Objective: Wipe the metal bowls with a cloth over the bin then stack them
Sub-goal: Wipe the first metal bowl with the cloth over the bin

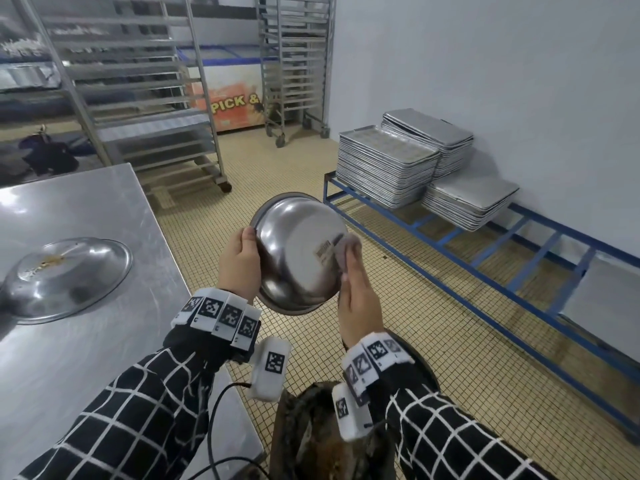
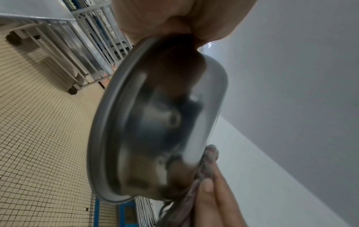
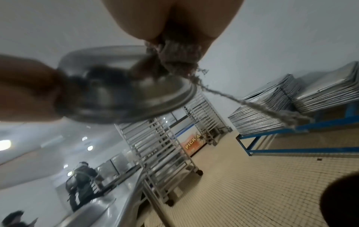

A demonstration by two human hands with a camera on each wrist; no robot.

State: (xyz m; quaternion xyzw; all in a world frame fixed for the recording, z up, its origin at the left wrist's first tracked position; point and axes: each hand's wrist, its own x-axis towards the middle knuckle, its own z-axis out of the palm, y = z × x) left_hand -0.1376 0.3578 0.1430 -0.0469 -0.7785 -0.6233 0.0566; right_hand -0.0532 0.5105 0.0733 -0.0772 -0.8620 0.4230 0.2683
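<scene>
A metal bowl (image 1: 294,251) is held up in the air with its underside toward me, a label on its base. My left hand (image 1: 240,263) grips its left rim. My right hand (image 1: 356,289) presses a grey cloth (image 1: 346,249) flat against the right side of the underside, fingers straight. The left wrist view shows the bowl (image 2: 155,122) edge-on with the cloth (image 2: 207,162) under my right fingers (image 2: 209,196). From the right wrist the bowl (image 3: 120,92) and the frayed cloth (image 3: 174,61) are blurred. A dark bin (image 1: 329,438) stands on the floor below my wrists. A second bowl (image 1: 65,275) lies upside down on the steel table (image 1: 86,358).
Stacks of baking trays (image 1: 388,164) sit on a low blue frame (image 1: 485,271) along the right wall. Wheeled tray racks (image 1: 138,98) and a chest freezer (image 1: 228,95) stand at the back. The floor (image 1: 277,174) is tiled. A cable (image 1: 214,410) hangs near the table edge.
</scene>
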